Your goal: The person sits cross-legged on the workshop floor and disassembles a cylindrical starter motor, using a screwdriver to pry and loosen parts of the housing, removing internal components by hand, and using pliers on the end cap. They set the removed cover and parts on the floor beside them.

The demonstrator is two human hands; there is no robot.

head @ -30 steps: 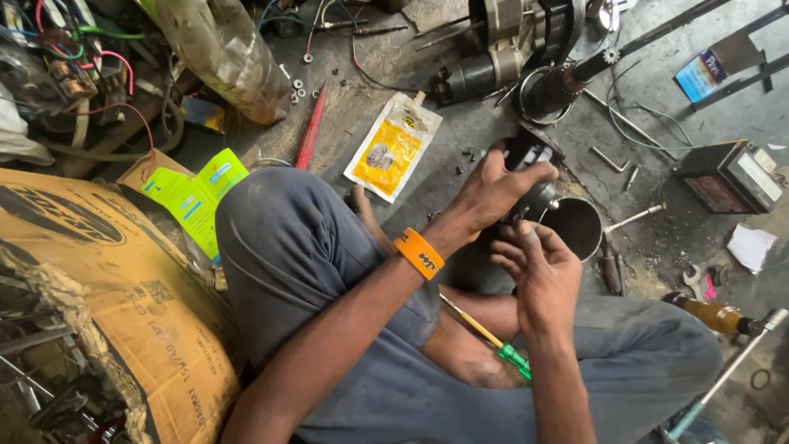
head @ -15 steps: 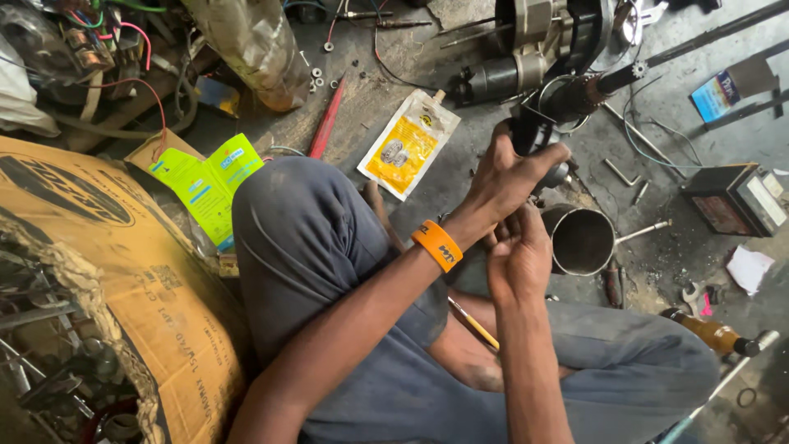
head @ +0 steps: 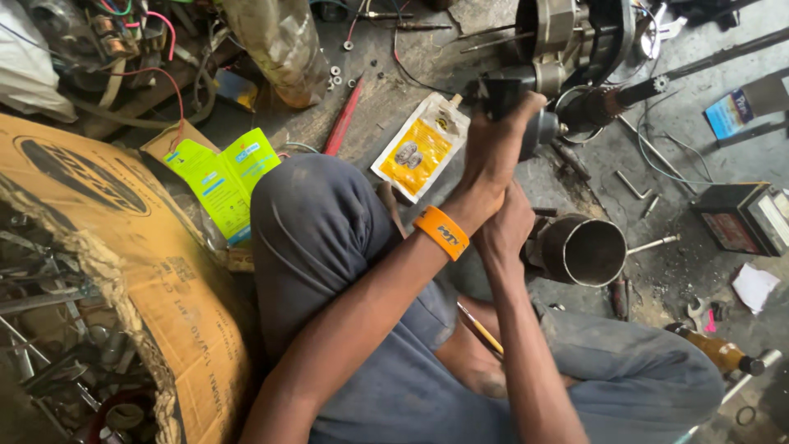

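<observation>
My left hand (head: 493, 144), with an orange band (head: 441, 233) on its wrist, is closed around a dark motor part (head: 514, 99) held above the floor. That part is near a shaft with a small gear (head: 612, 103). My right hand (head: 505, 226) lies just below the left wrist. It presses on the left side of an open steel cylinder housing (head: 585, 251) lying on the floor. Its fingers are partly hidden. I sit cross-legged in grey trousers (head: 329, 238).
A yellow sachet (head: 421, 148) and a red-handled tool (head: 343, 119) lie beyond my knee. Worn cardboard (head: 123, 247) and green leaflets (head: 222, 177) are at left. A black battery (head: 744, 218), loose bolts (head: 633, 185), a yellow screwdriver (head: 481, 329) and an amber bottle (head: 719, 352) lie around.
My left hand has lifted the dark motor part up and away from the steel housing. My right hand has stayed at the housing.
</observation>
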